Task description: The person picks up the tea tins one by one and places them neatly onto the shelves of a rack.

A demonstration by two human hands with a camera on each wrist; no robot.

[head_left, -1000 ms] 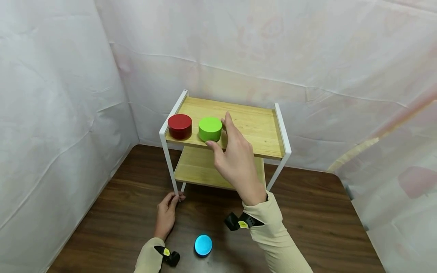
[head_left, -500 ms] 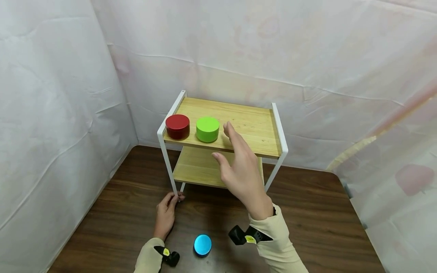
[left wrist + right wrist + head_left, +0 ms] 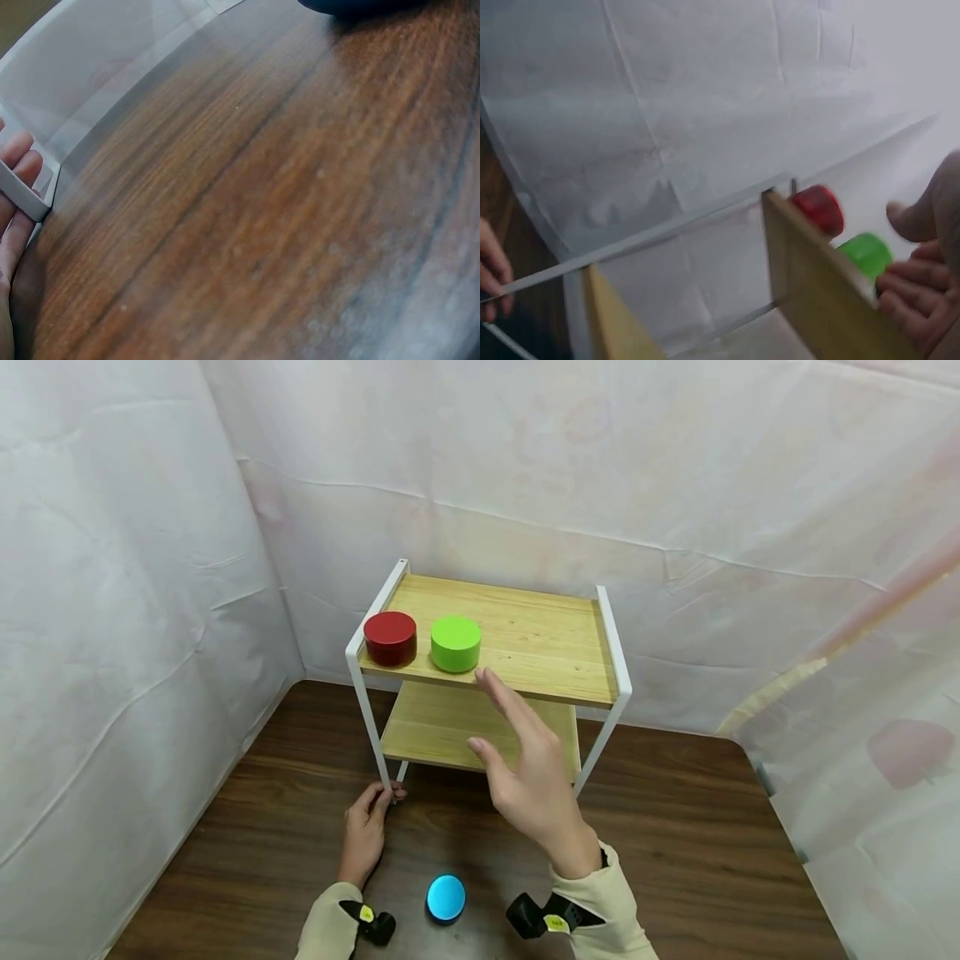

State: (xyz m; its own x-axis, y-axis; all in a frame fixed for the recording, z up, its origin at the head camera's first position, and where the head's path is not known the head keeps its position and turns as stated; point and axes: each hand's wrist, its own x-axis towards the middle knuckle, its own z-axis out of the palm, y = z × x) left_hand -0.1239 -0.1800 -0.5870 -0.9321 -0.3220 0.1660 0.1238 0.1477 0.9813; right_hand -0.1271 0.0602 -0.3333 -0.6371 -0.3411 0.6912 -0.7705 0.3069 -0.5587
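My left hand [image 3: 364,833] grips the foot of the front left leg of a small two-tier shelf [image 3: 547,627] with white side frames. In the left wrist view, its fingers [image 3: 27,166] wrap the white leg [image 3: 24,193]. On the top board, toward the left, sit a dark red round tin [image 3: 391,640] and a bright green round tin [image 3: 455,644], side by side with a gap between. My right hand [image 3: 531,768] hovers in front of the shelf, fingers extended and thumb apart, holding nothing. The green tin [image 3: 865,255] appears just beyond its fingers in the right wrist view.
A blue round tin [image 3: 446,898] stands on the dark wooden table [image 3: 247,860] between the forearms. Below the top board is a lower wooden shelf board [image 3: 435,727]. Pale cloth walls [image 3: 480,468] enclose the back and both sides.
My right hand has left the green tin and drawn back down toward me. The green tin stays on the top board. My left hand keeps hold of the leg.
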